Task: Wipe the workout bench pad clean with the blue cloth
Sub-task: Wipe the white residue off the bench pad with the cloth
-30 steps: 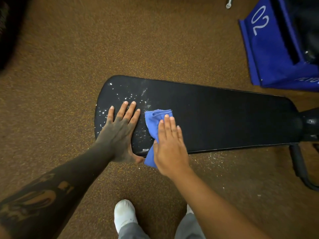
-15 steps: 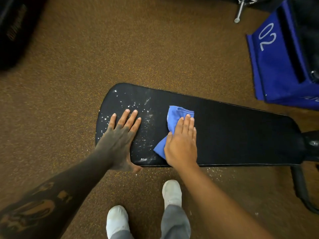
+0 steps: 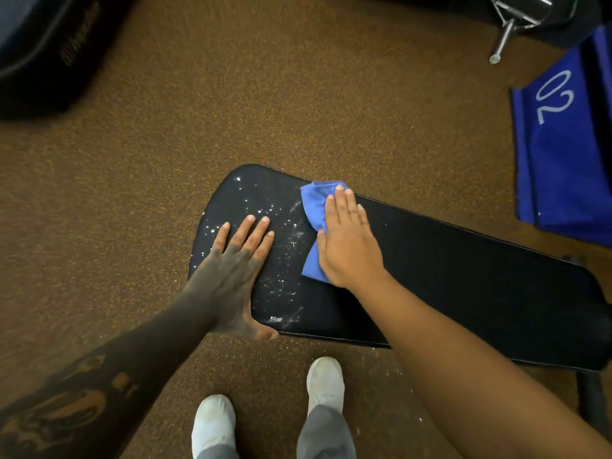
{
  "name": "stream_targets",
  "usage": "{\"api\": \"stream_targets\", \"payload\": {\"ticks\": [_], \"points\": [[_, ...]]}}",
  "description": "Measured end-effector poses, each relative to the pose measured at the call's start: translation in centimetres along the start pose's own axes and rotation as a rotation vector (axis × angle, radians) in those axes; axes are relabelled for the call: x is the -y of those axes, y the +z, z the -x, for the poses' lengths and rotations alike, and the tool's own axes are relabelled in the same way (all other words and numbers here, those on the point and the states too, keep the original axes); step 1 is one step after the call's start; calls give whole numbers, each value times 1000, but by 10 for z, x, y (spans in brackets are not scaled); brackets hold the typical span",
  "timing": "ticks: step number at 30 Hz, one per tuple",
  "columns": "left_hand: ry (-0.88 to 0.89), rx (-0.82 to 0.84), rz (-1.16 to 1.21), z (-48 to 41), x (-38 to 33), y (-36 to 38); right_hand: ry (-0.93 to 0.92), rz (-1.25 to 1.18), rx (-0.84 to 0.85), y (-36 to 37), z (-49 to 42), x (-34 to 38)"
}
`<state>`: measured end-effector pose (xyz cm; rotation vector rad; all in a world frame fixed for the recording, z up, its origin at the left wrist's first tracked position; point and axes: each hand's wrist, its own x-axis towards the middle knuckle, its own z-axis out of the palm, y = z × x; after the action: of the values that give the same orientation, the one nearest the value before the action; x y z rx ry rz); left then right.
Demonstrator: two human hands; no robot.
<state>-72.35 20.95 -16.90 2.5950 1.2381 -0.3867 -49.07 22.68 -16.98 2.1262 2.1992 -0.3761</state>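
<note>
Here the cloth (image 3: 313, 207) lies at the pad's (image 3: 463, 276) far edge, pressed flat under your right hand (image 3: 347, 246), fingers straight. Just beside it, your left hand (image 3: 231, 270) rests flat on the pad, fingers spread among white specks (image 3: 271, 213).

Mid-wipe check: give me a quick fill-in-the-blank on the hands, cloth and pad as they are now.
The right hand presses the ____ cloth onto the bench pad.
The left hand lies flat on the pad and holds ____.
White specks cover the pad on the cloth's ____ side.
Missing: blue; nothing; left.
</note>
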Motion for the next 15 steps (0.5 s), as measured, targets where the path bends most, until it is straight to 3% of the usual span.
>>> {"api": "stream_targets", "payload": {"ticks": [5,10,15], "points": [[-25,-2,0,1,-1,0,149,-120,-9,-7,-35,22],[-52,-5,14,3,-1,1,-44,-26,48,2,20,28],[-127,-2,52,9,-5,3,-30,-25,-8,-7,21,28]]}}
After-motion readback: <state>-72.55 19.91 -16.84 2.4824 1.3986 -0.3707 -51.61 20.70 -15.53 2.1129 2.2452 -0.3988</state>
